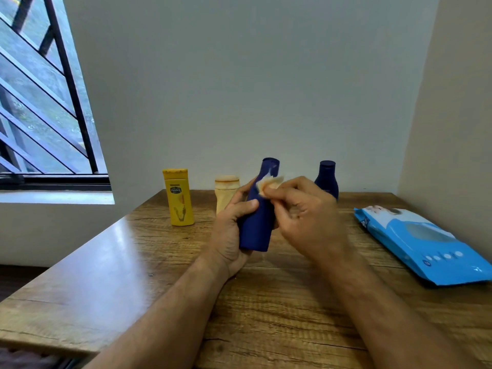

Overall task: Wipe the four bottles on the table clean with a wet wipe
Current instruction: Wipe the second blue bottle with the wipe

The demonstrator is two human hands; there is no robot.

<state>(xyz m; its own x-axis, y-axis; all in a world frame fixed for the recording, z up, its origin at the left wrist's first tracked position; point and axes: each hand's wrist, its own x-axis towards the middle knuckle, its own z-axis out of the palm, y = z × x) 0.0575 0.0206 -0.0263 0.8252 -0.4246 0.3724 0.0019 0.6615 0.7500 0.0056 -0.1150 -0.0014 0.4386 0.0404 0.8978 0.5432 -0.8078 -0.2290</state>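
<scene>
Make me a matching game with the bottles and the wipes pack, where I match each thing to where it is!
Things:
1. yellow bottle
2. beige bottle
3. held blue bottle
4. wipes pack

Places:
A. lying flat at the table's right side
B. in the left hand, wiped by the right hand
C. standing furthest left
D. standing partly hidden behind the left hand

Pairs: 1-C, 2-D, 3-B, 4-A

My left hand (234, 222) and right hand (306, 219) are bare, with no gloves, rings or watch. Both my forearms are uncovered as far as the picture's lower edge; no sleeve shows. Fine hair covers them.
</scene>
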